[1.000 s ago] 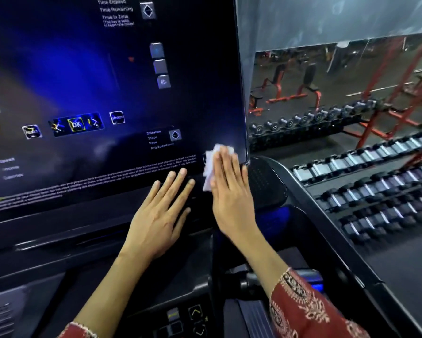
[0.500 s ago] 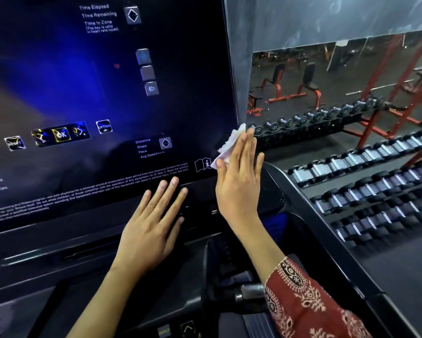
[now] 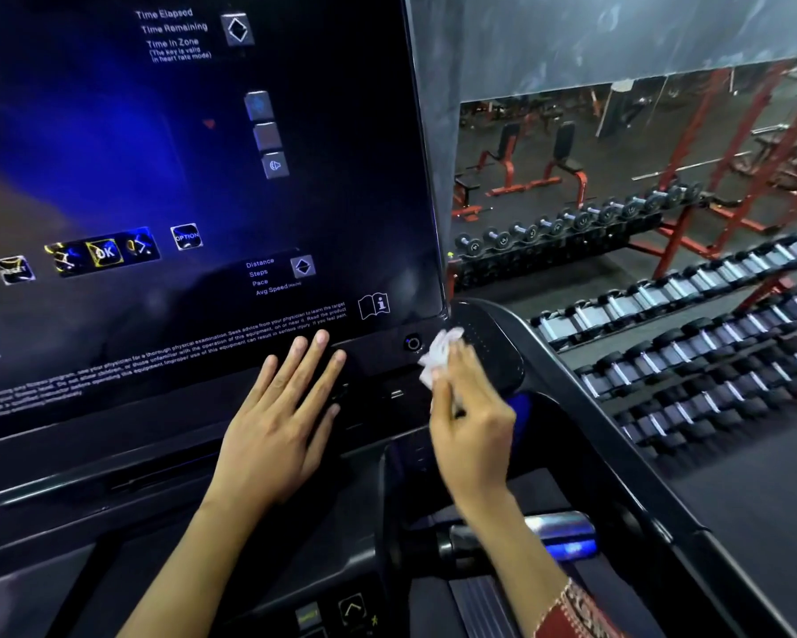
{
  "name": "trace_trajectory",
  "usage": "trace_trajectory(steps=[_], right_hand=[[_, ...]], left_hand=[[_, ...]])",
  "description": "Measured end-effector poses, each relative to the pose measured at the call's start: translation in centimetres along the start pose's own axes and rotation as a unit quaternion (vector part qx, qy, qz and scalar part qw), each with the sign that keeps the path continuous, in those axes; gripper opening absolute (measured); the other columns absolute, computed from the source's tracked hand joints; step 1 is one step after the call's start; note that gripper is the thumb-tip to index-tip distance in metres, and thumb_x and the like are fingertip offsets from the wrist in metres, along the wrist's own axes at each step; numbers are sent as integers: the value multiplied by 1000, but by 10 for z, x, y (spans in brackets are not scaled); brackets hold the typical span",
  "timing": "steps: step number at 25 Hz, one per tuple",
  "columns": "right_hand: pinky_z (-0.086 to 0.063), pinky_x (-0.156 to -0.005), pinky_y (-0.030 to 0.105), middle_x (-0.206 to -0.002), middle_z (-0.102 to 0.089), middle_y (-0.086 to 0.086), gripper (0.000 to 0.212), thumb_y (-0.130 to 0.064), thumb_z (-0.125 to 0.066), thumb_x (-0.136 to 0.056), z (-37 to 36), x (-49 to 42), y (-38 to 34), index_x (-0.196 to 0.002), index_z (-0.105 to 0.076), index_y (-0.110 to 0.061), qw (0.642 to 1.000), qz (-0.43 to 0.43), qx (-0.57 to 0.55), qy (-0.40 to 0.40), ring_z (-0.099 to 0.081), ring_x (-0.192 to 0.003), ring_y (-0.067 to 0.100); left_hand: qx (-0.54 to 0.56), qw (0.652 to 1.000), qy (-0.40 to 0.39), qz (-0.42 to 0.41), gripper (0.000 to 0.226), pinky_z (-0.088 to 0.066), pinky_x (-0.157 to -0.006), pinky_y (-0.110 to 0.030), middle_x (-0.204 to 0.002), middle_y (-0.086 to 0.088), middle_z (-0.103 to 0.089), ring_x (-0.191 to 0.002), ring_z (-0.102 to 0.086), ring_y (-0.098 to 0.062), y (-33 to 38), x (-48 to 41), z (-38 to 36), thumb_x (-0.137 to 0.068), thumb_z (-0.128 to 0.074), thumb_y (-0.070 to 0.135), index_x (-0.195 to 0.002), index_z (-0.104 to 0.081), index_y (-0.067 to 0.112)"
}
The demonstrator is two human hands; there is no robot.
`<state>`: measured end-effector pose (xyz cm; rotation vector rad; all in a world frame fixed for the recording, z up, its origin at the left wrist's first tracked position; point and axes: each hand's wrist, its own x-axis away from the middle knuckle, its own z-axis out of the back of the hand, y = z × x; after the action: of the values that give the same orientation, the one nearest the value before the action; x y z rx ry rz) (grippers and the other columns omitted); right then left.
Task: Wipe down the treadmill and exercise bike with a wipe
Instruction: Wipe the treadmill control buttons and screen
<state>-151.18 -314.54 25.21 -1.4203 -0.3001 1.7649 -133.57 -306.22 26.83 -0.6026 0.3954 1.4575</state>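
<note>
The wipe was pinched by the curled right hand against a corner of the treadmill console. The left hand was laid flat and empty alongside, seemingly for support.

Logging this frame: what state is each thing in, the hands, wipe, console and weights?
screen: upright, labels visible, blue glare; powered or not, cannot tell.
left hand: open, fingers straight, flat on the ledge under the screen.
wipe: crumpled, just below the screen's lower right corner; contact unclear.
right hand: fingers curled, pinching the wipe.
dumbbells: racked in rows.
</note>
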Motion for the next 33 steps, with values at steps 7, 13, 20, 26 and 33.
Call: trace_trajectory(steps=[7,13,20,26,33], right_hand=[[-21,-113,14,-155,-24,16,78,31,-47,-74,-28,-34,12,-146,-29,4,996,28,34,-84,-23,-144,26],[-22,-117,40,-148,-39,16,55,8,-33,-85,-26,12,-1,-138,-44,3,951,233,78,-190,-29,-141,25],[-4,-121,35,-150,-33,15,67,18,-52,-75,-14,-24,26,-139,-42,4,973,145,120,-131,-23,-141,28],[-17,-117,38,-139,-49,20,42,7,-41,-89,-33,-7,-19,-130,-52,6,914,311,22,-258,-40,-134,32],[-41,-104,25,-115,-67,11,34,13,-56,-83,22,-1,-11,-112,-68,0,960,29,-63,-270,-62,-114,28]], left_hand=[[7,1000,-1,-3,50,-15,-117,-37,-152,-12,-32,-143,-24,-23,-1,2,1,-97,-39,29,-142,-41,9],[20,1000,-2,-8,50,-13,-117,-36,-152,-13,-31,-142,-25,-25,-3,1,-1,-96,-40,28,-143,-40,8],[36,999,-40,1,51,-14,-116,-34,-153,-10,-30,-142,-23,-22,-9,14,13,-96,-37,26,-143,-40,8],[49,996,-76,12,52,-10,-117,-31,-152,-10,-31,-142,-23,-22,-15,26,22,-94,-39,25,-143,-41,8],[65,987,-104,107,52,-12,-117,-33,-148,-12,-39,-139,-29,-25,-19,64,51,-94,-37,30,-138,-46,5]])
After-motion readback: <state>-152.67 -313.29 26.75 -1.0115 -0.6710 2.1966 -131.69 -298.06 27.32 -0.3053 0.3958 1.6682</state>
